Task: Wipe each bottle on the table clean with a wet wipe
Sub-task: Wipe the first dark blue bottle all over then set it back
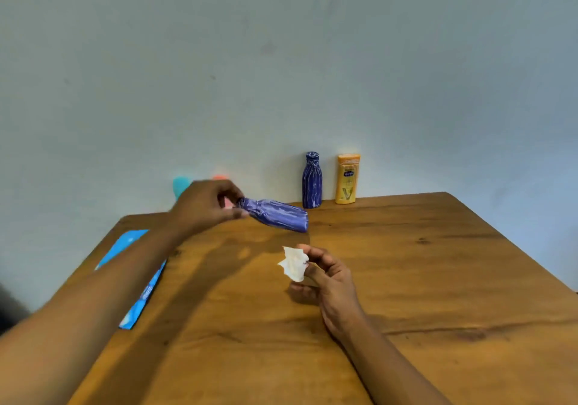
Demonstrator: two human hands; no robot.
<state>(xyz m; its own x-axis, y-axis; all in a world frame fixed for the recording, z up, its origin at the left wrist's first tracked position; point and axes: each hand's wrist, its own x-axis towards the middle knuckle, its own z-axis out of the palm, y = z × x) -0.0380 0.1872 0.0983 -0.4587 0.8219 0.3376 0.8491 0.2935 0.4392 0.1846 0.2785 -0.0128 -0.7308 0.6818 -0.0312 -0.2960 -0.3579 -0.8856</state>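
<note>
A purple bottle (275,214) with white streaks is gripped by its neck in the left hand (205,207) and held sideways above the table (406,279). Just below it, a crumpled white wipe (294,263) is pinched in the right hand (328,279).

2 bare forearms (93,295), 2 bare hands (203,207) (331,282)

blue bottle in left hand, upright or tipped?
Tipped. The left hand grips the blue bottle by its neck, body lying near horizontal above the table, base pointing right. The second blue bottle stands upright.
</note>
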